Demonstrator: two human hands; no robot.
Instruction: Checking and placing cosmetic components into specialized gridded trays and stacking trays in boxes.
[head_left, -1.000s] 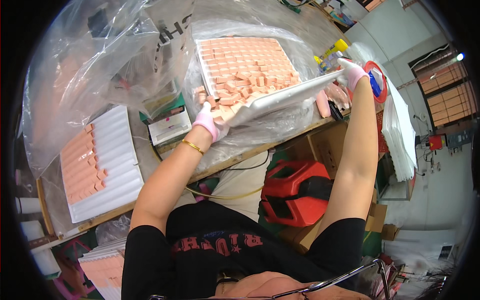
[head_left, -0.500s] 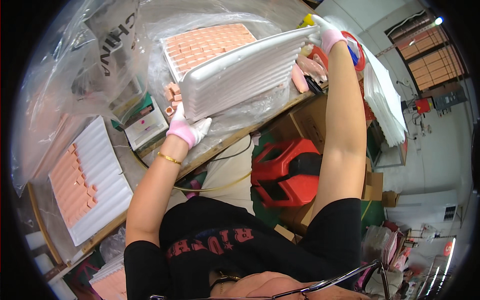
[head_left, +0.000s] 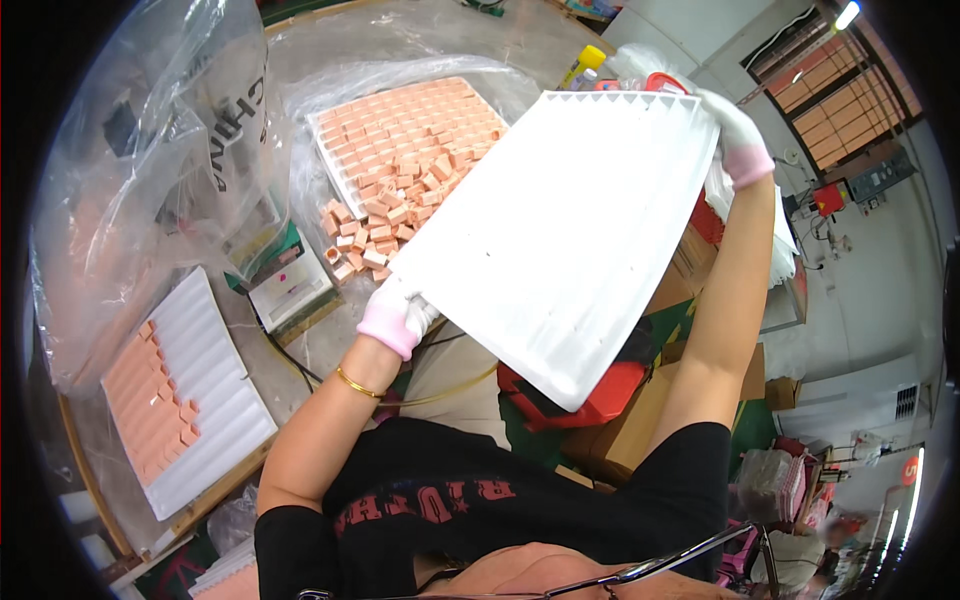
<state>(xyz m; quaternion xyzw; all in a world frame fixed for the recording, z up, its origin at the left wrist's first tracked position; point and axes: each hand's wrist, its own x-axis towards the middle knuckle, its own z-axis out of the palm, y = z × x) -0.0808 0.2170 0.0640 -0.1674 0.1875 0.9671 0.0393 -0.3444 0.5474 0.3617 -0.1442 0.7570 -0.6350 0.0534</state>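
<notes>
A white ribbed plastic tray (head_left: 560, 240) hangs tilted in front of me, off the table, its visible grooves bare. My left hand (head_left: 402, 308), in a white glove with a pink cuff, is closed on its near left corner. Gloved the same way, my right hand (head_left: 732, 132) grips the far right corner, its fingers partly behind the edge. Beyond the tray, small peach-coloured blocks (head_left: 385, 222) lie in a loose heap. The heap spills over a second white tray (head_left: 338, 178) lined with rows of such blocks; the held tray hides part of it.
At left lies a partly filled white tray (head_left: 215, 345) of peach blocks. A clear plastic bag (head_left: 150, 230) rises behind it. A white-topped box (head_left: 292, 290) sits near the heap. A yellow bottle (head_left: 583, 66) stands at the back, and a red stool (head_left: 610, 395) is below the table edge.
The held tray has come off the table toward me and turned from standing on edge to a broad tilted face. More of the loose blocks now show. Both hands keep their hold.
</notes>
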